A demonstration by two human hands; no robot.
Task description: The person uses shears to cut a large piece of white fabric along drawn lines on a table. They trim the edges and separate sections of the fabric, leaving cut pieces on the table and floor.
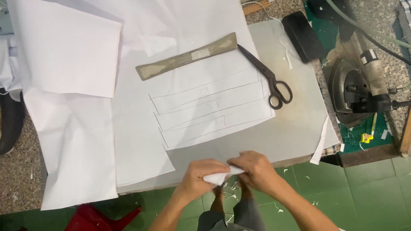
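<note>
Both of my hands meet at the near edge of the worktable (295,128), just off its front. My left hand (201,176) and my right hand (256,170) together pinch a small crumpled piece of white fabric (220,176) between their fingers. Ahead of them lies a white fabric sheet (214,107) marked with several pencilled strip outlines. A long tan cardboard pattern strip (188,56) rests slanted across its top. Black scissors (269,79) lie to the right of the sheet, blades pointing up-left.
Large white fabric pieces (72,107) cover the table's left side. A black rectangular block (303,36) sits at the back right. An iron (355,87) rests on a side surface to the right. A red plastic stool (92,216) stands on the green tiled floor.
</note>
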